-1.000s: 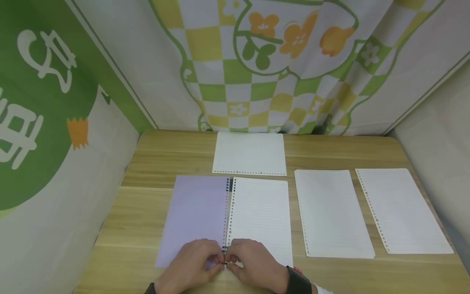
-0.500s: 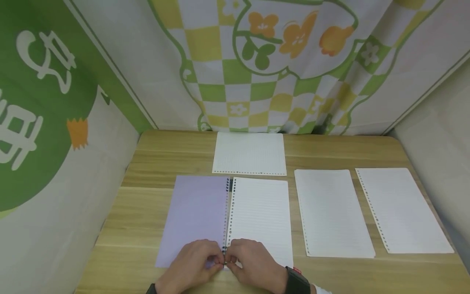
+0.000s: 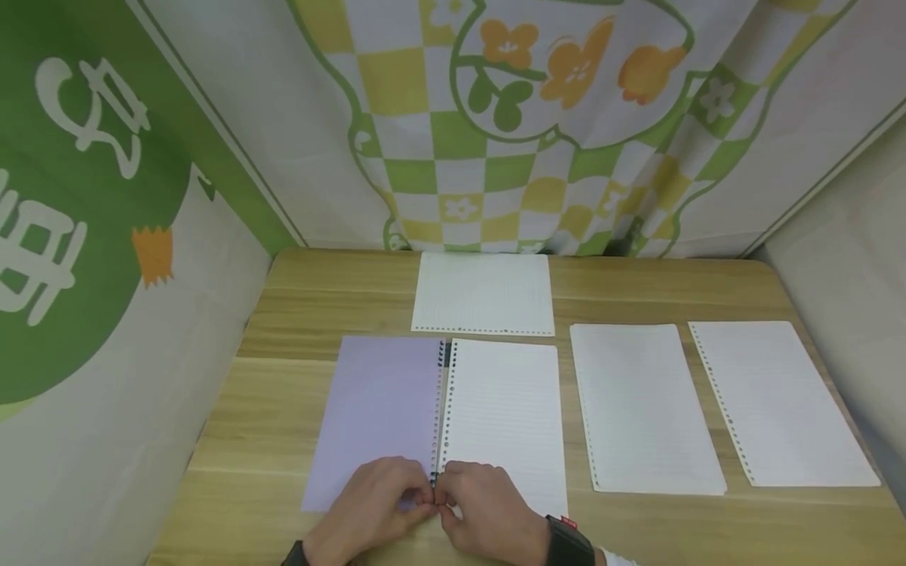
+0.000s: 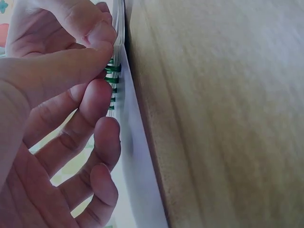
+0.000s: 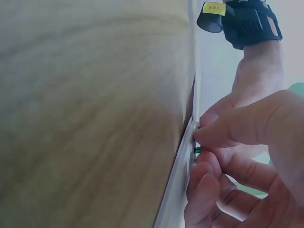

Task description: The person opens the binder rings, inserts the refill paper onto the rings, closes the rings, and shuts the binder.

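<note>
One wooden worktop [image 3: 241,424] carries one open notebook [image 3: 467,424], its purple side [image 3: 385,409] under the left hand [image 3: 375,499] and its lined page [image 3: 506,413] under the right hand [image 3: 491,503]. Three lots of loose punched paper [image 3: 484,295] lie around: one beyond both hands, two off to the right hand's right. Between the two hands runs one green ring binding [image 4: 113,80], its near end pinched by the thumb and fingertips of each, which partly hide it from above.
</note>
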### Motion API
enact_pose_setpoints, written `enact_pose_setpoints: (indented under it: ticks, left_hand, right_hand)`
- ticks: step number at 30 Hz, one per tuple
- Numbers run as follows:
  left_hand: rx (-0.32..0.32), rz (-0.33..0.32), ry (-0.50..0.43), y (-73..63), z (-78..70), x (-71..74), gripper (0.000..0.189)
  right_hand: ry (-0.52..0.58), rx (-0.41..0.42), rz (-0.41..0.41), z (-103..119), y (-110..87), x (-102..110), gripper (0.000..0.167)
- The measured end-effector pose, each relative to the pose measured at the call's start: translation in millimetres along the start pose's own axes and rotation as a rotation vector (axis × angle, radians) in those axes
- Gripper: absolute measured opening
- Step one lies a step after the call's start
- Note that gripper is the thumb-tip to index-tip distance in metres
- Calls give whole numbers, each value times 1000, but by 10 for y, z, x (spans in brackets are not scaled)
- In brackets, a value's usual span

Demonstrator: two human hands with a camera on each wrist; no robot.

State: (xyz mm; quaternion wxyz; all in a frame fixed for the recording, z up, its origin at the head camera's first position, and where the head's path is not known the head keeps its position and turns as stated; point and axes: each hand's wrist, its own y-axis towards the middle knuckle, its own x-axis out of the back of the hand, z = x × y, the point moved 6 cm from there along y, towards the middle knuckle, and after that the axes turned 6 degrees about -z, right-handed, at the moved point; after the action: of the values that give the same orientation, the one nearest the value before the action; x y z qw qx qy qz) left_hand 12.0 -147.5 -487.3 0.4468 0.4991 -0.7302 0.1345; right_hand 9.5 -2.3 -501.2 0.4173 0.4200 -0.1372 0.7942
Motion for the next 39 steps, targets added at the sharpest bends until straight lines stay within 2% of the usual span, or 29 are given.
enact_pose_setpoints:
  ticks: [8, 18, 25, 33, 39]
  left_hand:
    - [5, 5, 59, 13, -19, 39, 23]
    - [13, -18, 64, -1, -13, 64, 23]
    - [26, -38, 62, -17, 19, 65, 23]
    - [139, 42, 16, -30, 75, 1, 20]
    - [130, 58, 40, 13, 57, 72, 25]
  right_hand:
    - [-18, -7, -17, 6, 1, 12, 16]
    - [4, -66, 17, -32, -3, 19, 11]
    - [-24, -71, 2, -38, -17, 6, 17]
    - [-7, -112, 42, -77, -27, -5, 19]
    - [36, -127, 51, -117, -26, 83, 14]
